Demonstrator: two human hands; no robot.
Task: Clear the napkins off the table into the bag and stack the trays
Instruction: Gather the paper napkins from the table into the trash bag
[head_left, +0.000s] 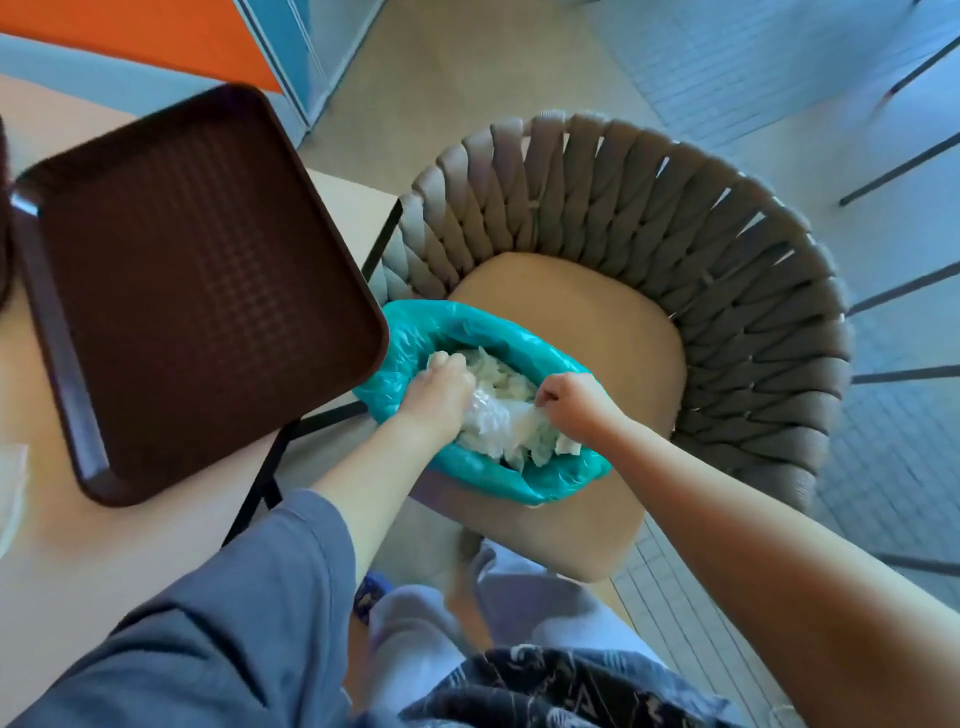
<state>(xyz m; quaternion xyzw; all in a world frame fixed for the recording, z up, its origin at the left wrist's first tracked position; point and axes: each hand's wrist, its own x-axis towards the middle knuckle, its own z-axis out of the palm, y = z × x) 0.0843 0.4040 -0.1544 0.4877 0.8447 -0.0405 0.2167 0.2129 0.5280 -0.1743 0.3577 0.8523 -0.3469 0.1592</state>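
It looks like a place to eat, like a cafeteria: a brown plastic food tray (197, 280) on a tan counter (130, 561), a woven grey chair (675, 249).

Left hand (435, 396) reaching down, fingers curled, sleeve at forearm. Right hand (574, 402) fisted, bare arm extended.

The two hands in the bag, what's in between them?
In the head view, crumpled white napkins fill the gap between the left hand and the right hand, inside the green bag on the chair.
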